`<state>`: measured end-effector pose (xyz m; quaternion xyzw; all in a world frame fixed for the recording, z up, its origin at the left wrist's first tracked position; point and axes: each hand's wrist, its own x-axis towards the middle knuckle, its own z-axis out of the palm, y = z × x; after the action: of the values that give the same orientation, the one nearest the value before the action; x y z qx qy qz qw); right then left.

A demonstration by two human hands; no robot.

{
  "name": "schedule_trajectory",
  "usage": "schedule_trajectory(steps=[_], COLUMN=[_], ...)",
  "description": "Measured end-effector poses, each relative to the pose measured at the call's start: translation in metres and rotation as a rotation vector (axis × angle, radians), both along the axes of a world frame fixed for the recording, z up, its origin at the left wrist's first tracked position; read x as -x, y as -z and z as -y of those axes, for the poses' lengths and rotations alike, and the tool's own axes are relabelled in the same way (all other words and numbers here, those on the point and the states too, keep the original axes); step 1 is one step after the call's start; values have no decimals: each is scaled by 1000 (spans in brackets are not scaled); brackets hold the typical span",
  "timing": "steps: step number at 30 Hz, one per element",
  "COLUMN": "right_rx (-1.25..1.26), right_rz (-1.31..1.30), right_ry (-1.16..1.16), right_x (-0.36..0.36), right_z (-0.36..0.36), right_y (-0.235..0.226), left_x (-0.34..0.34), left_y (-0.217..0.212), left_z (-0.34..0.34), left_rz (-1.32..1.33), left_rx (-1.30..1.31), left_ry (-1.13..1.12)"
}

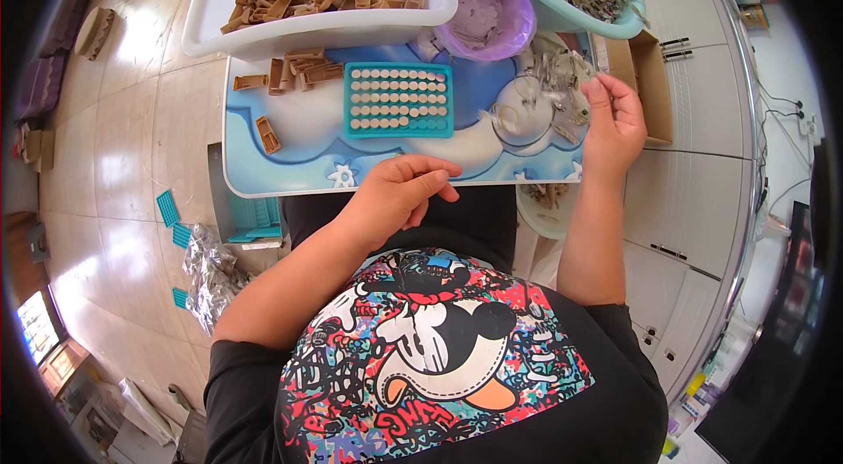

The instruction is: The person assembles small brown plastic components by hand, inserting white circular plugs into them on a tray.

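My left hand is over the front edge of a small blue-and-white table, thumb and fingers pressed together; what they hold, if anything, is too small to see. On the right, my right hand pinches thumb and forefinger beside a loose heap of small metal pieces; nothing between its fingertips can be made out. Between the hands sits a teal tray with rows of small round whitish pieces. Several brown plastic parts lie left of it, and a single brown part lies nearer me.
A white tub of brown parts stands at the back left. Behind the tray is a purple basket with clear pieces; a pale teal basin of metal parts is beyond. White cabinets stand right; crumpled silver wrap lies lower left.
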<state>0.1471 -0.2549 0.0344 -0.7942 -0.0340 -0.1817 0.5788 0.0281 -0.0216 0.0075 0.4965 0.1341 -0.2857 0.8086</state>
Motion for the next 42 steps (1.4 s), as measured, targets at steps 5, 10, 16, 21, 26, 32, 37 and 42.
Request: schedule_trajectory(steps=[5, 10, 16, 21, 26, 32, 37, 42], right_rx=[328, 738, 1020, 490, -472, -328, -578, -612], right_rz=[-3, -37, 113, -35, -377, -490, -615, -500], right_ry=[-198, -67, -175, -103, -363, -566, -588, -477], right_x=[-5, -22, -37, -44, -34, 41, 72, 72], right_z=[2, 31, 31, 51, 54, -22, -56, -74], right_y=[-9, 12, 46, 14, 2, 8, 13, 19], left_x=[-7, -10, -10, -6, -7, -1, 3, 4], left_y=[6, 6, 5, 6, -4, -1, -14, -17], left_z=[10, 14, 20, 15, 10, 11, 9, 2], left_rz=[-5, -13, -16, -5, -2, 524, 539, 137], left_rx=[8, -14, -24, -8, -62, -375, -455, -326], left_ry=[39, 7, 17, -20, -89, -276, -185, -34])
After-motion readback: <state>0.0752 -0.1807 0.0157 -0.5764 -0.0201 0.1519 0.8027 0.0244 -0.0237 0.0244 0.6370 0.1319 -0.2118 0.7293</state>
